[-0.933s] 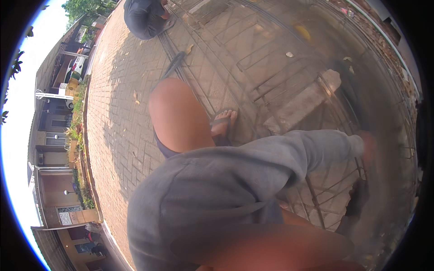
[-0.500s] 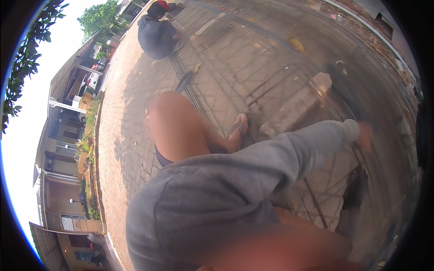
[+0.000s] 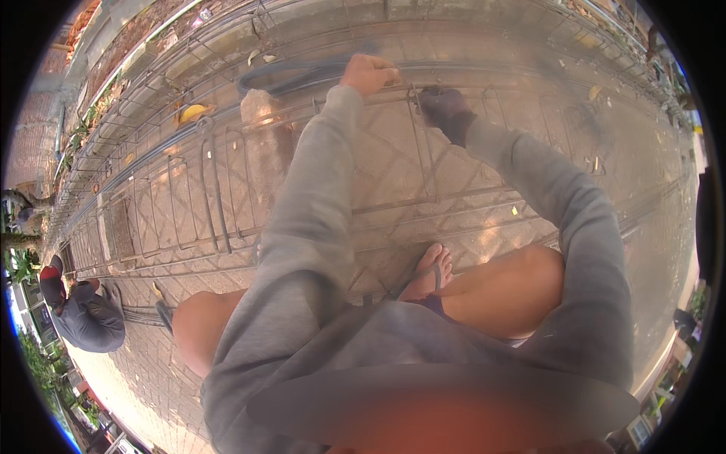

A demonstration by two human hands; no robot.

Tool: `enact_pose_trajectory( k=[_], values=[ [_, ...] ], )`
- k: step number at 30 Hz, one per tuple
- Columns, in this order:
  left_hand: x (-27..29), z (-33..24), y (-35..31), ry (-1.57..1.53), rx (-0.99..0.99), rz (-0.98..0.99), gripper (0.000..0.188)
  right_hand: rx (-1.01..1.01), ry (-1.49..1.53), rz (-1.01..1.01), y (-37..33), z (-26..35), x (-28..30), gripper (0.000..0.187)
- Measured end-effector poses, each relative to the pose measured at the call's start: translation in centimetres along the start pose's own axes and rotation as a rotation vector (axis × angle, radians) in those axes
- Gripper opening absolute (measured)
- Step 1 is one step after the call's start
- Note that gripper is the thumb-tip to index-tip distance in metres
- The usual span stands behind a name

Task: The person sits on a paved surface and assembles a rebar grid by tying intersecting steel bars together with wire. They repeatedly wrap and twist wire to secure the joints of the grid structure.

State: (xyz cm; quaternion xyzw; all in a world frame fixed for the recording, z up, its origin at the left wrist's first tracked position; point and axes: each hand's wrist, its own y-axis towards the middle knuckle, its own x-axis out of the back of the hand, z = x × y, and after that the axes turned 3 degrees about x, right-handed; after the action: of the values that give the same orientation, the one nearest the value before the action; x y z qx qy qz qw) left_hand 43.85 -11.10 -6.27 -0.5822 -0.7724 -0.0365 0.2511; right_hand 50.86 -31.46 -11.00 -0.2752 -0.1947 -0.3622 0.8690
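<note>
A long cage of thin steel bars and rectangular stirrups (image 3: 393,200) lies across the paving in front of me. My bare left hand (image 3: 368,74) is over its far bar, fingers curled closed; what they grip is hidden. Just right of it, my right hand (image 3: 446,110) wears a dark glove and is bent at the same bar beside a stirrup. Its fingers are too dark to read. Behind my left hand lies a looped bundle of dark wire (image 3: 276,79). A two-legged metal tool resembling long pincers (image 3: 212,185) rests on the cage to the left.
A rough concrete block (image 3: 266,144) stands under the cage, left of my left forearm. More steel cages (image 3: 178,79) run along a low wall (image 3: 310,30). At the far left, another person (image 3: 87,318) crouches by the bars. My sandalled foot (image 3: 431,272) is close to the near bar.
My view has swung round from the left to face the cage. Both hands now show near each other at the far bar; before, my left hand was a blur at the right.
</note>
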Motion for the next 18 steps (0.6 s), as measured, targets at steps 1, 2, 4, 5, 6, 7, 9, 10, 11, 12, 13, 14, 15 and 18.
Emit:
enact_pose_trajectory(
  k=[1, 2, 4, 5, 6, 7, 9, 10, 11, 12, 13, 14, 15, 18],
  values=[
    [-0.2, -0.4, 0.0, -0.046, 0.002, -0.026, 0.03, 0.125, -0.071, -0.016, 0.0, 0.2, -0.5, 0.022],
    [-0.5, -0.7, 0.0, -0.068, 0.046, -0.056, 0.031, 0.062, -0.032, -0.019, 0.0, 0.3, -0.7, 0.024],
    [-1.1, -1.3, 0.1, -0.17, -0.009, -0.031, 0.028, -0.063, 0.047, -0.034, -0.3, 0.7, -0.9, 0.027],
    [-1.4, -1.4, 0.1, -0.206, -0.003, -0.015, 0.026, -0.1, 0.182, -0.033, -0.6, 0.8, -0.8, 0.029],
    [-1.7, -1.4, 0.1, -0.276, 0.005, 0.013, 0.025, -0.152, 0.291, -0.028, -1.0, 0.9, -0.5, 0.031],
    [-2.0, -1.2, 0.2, -0.339, 0.015, 0.04, 0.025, -0.123, 0.364, 0.015, -1.4, 1.0, -0.2, 0.03],
    [-2.4, -0.3, 0.9, -0.304, -0.108, 0.128, 0.026, -0.049, 0.485, 0.09, -2.1, 1.1, 0.6, 0.027],
    [-2.5, 0.3, 1.5, -0.201, -0.244, 0.184, 0.029, -0.147, 0.539, 0.056, -2.1, 1.2, 0.7, 0.025],
    [-2.8, 0.8, 2.3, -0.105, -0.26, 0.215, 0.03, -0.198, 0.609, 0.02, -2.2, 1.2, 1.0, 0.02],
    [-3.0, 1.4, 3.0, -0.134, -0.246, 0.273, 0.031, -0.244, 0.674, 0.01, -2.0, 1.4, 0.7, 0.016],
    [-3.4, 1.7, 3.8, 0.109, -0.393, 0.229, 0.027, -0.123, 0.753, 0.05, -1.8, 1.5, 0.6, 0.015],
    [-3.6, 1.9, 4.4, 0.657, -0.681, 0.215, 0.032, -0.166, 0.908, 0.081, -1.6, 1.6, 0.4, 0.015],
    [-4.5, 1.5, 4.9, 0.162, -0.261, 0.165, 0.032, -0.229, 0.926, 0.063, -1.1, 1.8, 0.0, 0.015],
    [-6.1, -0.2, 5.8, 0.424, -0.205, 0.051, 0.039, -0.278, 0.993, 0.201, 0.0, 1.3, 0.5, 0.015]
  ],
)
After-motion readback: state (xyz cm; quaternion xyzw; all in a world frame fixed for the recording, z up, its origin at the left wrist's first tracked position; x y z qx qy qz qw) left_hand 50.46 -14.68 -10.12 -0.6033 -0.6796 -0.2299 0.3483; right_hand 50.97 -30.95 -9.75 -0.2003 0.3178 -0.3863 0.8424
